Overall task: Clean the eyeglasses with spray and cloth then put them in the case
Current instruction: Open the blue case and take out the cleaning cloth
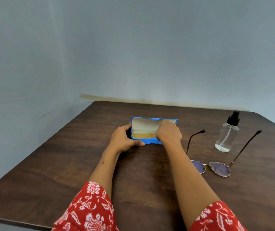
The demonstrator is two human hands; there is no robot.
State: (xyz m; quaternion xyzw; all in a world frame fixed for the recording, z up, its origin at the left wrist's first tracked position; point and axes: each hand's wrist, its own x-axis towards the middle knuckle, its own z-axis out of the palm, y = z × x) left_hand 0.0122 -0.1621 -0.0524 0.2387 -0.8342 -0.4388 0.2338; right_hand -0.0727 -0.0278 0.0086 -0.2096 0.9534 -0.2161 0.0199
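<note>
Against the grey wall, on the table (pixel 66 155), the left hand (pixel 125 139) grips the open case (pixel 143 124) while the right hand (pixel 168 132) reaches inside, fingers hidden, likely fetching the cloth; glasses (pixel 216 169) wait nearby, uncleaned.

A single wide-angle view looks from the person's head, forward and steeply down along both forearms, so the left hand (pixel 125 139) and right hand (pixel 168 133) sit near the middle of the picture at arm's reach. Beyond the hands the table (pixel 66 155) runs back to a wall (pixel 133 47) that fills the upper half, and the table's near edge lies close under the lens, behind the sleeves (pixel 90 209). Lines bow toward the borders.
</note>
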